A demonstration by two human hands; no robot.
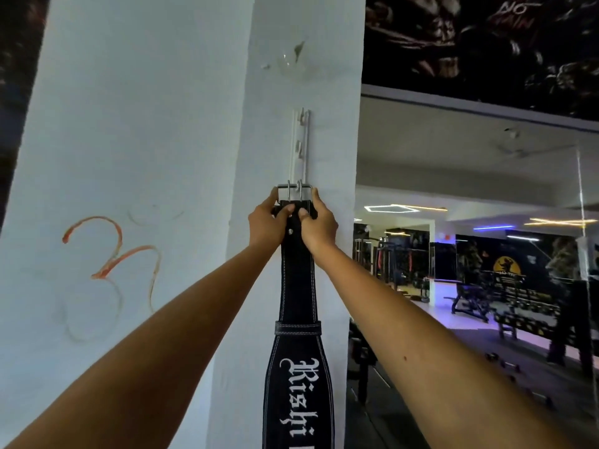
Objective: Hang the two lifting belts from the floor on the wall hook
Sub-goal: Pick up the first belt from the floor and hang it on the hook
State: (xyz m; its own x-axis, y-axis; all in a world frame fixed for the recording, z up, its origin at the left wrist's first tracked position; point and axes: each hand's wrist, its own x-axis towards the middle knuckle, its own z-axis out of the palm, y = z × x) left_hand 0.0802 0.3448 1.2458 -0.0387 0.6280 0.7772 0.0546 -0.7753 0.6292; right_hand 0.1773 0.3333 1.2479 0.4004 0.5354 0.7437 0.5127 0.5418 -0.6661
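Note:
A black lifting belt (297, 367) with white stitching and white lettering hangs straight down against a white pillar. Its steel buckle (294, 188) is held up at the lowest hook of a white wall hook rail (300, 144) fixed vertically to the pillar. My left hand (267, 222) grips the belt's top end on the left, just under the buckle. My right hand (316, 223) grips the same end on the right, thumb pressed on the leather. Whether the buckle rests on the hook I cannot tell. A second belt is not in view.
The white pillar (265, 286) has a chipped patch above the rail. The white wall (129, 140) to the left bears an orange scrawl. A large mirror (470, 254) on the right reflects gym benches, racks and ceiling lights.

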